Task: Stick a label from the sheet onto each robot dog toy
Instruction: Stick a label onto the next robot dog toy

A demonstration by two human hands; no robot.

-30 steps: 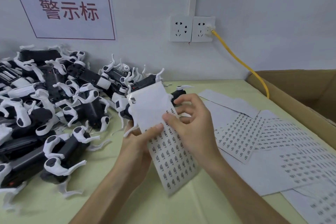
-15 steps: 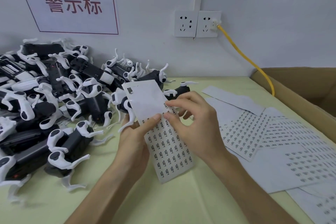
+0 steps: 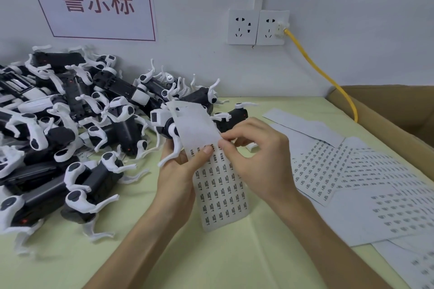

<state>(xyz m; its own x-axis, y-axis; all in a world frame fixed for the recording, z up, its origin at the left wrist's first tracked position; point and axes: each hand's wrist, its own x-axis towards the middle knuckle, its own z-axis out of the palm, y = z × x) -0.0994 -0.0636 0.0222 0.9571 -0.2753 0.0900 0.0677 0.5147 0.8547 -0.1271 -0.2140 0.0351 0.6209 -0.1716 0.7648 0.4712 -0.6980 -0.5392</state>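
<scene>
Here the left hand [image 3: 176,176] is gripping the label sheet [image 3: 211,164] together with one robot dog toy [image 3: 199,122], its thumb pressing the face of the sheet just under the top remaining row of labels while a white leg of the toy is poking out beside its fingers. The right hand [image 3: 256,159] is pinching thumb and forefinger at that top row, right at the sheet's edge, apparently lifting a label; whether one is already free between the fingertips is too small to tell. The sheet is running lengthwise away from the person, its stripped blank half leaning over the toy and its printed half hanging down toward the table [image 3: 211,260]. That is the relation the coming move is turning on: the toy is lying directly behind and just beyond the sheet, its dark body stretching off to the right, so the right hand is the nearer one and probably needs only a short reach over the sheet's far edge. The pile of toys [image 3: 70,129] is lying off to the left, and spare sheets [image 3: 352,176] are spreading across the table on the right, next to a cardboard box [image 3: 387,119].
</scene>
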